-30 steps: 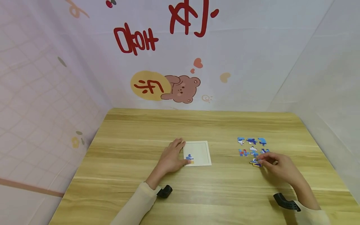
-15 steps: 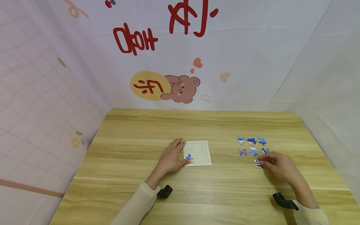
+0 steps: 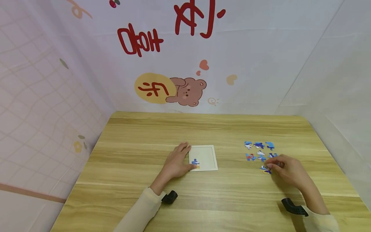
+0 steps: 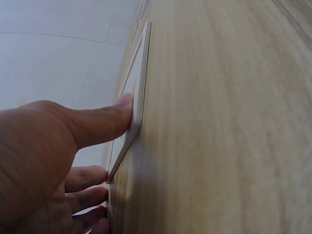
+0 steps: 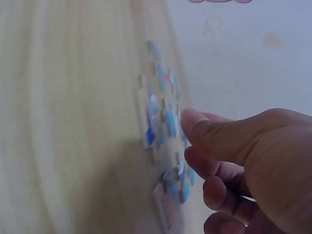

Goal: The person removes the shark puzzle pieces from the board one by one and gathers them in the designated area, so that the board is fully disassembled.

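My left hand (image 3: 176, 161) lies along the left side of a square white puzzle board (image 3: 206, 154). In the left wrist view its straight thumb (image 4: 105, 122) presses the board's near edge, while its fingers touch the side edge. A blue-and-yellow jigsaw piece (image 3: 195, 162) sits in the board's lower left corner, partly under the thumb. My right hand (image 3: 290, 170) hovers with bent fingers over a blue, white and yellow jigsaw piece (image 3: 264, 169) on the table. Nothing shows between its thumb and fingers in the blurred right wrist view; whether they touch the piece I cannot tell.
Several more jigsaw pieces lie in two rows beyond the right hand, among them a red-and-blue piece (image 3: 251, 157) and a light blue piece (image 3: 270, 145). The wooden table (image 3: 162, 129) meets a white printed cloth wall (image 3: 249, 100) at the back.
The nearest jigsaw piece has slid slightly right and towards me with the right hand, then stayed put as that hand shifted a little. The left hand and board have not moved.
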Demonstrator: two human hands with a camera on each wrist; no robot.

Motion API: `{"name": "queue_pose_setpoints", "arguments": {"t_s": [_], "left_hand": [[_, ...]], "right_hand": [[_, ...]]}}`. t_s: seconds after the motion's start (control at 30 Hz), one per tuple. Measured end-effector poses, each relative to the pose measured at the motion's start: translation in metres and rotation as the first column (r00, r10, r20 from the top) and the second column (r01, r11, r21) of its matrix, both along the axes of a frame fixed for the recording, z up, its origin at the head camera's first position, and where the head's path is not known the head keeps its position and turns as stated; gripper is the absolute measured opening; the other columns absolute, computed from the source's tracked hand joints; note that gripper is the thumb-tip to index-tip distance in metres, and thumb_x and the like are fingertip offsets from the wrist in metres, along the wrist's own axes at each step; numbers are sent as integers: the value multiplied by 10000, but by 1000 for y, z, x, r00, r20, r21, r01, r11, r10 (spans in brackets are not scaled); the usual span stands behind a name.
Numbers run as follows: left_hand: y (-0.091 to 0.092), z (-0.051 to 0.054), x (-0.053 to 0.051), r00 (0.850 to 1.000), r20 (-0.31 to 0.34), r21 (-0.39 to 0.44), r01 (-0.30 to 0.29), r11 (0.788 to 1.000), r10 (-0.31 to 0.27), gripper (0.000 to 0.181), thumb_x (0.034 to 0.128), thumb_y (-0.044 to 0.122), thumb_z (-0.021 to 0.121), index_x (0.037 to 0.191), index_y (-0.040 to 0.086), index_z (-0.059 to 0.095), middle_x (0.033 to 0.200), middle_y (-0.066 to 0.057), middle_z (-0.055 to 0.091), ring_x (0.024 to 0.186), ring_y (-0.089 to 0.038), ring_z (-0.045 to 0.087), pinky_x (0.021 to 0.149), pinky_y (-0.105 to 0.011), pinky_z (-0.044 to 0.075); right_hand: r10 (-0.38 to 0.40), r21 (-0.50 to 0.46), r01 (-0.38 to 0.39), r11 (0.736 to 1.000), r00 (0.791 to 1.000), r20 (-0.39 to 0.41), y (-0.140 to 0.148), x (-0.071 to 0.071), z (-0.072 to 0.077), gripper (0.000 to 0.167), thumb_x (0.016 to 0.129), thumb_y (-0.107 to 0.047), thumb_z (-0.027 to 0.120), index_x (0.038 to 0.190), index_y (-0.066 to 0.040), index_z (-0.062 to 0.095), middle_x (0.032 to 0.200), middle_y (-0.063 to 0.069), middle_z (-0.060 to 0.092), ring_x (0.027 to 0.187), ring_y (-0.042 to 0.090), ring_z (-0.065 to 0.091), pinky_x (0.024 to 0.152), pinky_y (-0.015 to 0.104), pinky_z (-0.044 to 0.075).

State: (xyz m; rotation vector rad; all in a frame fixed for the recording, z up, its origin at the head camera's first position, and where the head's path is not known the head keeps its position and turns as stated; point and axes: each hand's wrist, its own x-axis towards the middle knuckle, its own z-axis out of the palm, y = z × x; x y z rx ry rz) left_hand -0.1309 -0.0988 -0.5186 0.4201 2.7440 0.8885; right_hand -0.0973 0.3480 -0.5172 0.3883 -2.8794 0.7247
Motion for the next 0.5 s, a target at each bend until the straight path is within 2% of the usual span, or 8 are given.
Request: {"name": "queue_pose_setpoints", "arguments": {"t_s": [0.17, 0.37, 0.5], "left_hand": [[-2, 0, 0, 1000, -7, -12, 8, 1000, -8, 865, 904, 449, 766, 1596, 108, 374, 1700, -59, 271, 1594, -301, 196, 1256, -612, 215], [-1, 0, 1, 1000, -8, -27, 9, 1000, -9, 873, 905, 487, 748, 1599, 117, 370, 1704, -57, 265, 1595, -306, 193, 1258, -610, 213], [-1, -1, 1, 1000, -13, -48, 22, 999, -22, 864, 915, 497, 728, 1605, 133, 359, 1707, -48, 255, 1597, -290, 190, 1259, -600, 222]], "right_hand": [[5, -58, -6, 998, 1000, -20, -13, -2, 10, 99, 930, -140, 761, 1026, -154, 783, 761, -73, 618, 651, -5, 477, 509, 217, 363], [42, -77, -45, 996, 998, -37, -33, -8, 17, 119, 933, -121, 754, 1048, -143, 771, 776, -44, 656, 669, 0, 505, 489, 216, 387], [69, -90, -69, 994, 998, -5, -45, -11, 17, 108, 956, -137, 731, 1055, -149, 772, 777, -20, 656, 655, 19, 505, 489, 221, 409]]}}
